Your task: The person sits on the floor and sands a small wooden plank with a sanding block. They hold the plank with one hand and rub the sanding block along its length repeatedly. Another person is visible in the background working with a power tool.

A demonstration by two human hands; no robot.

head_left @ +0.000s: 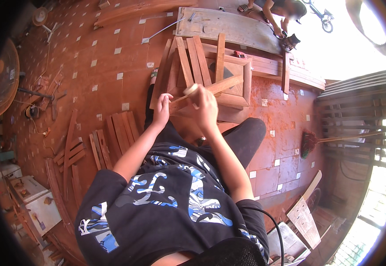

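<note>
My left hand is closed on the near end of a wooden strip, which slants up to the right across a low wooden stool-like piece with a framed top. In my right hand is a small pale, rounded object, pressed against or just over the strip. Its kind does not show clearly. Several more wooden strips lean on the framed piece beyond my hands. A small red and black tool rests near its far edge.
Wooden boards lie on the tiled floor to my left, near a fan. Ahead, a co-worker crouches with a power tool by a long plank. A broom and slatted furniture stand at right.
</note>
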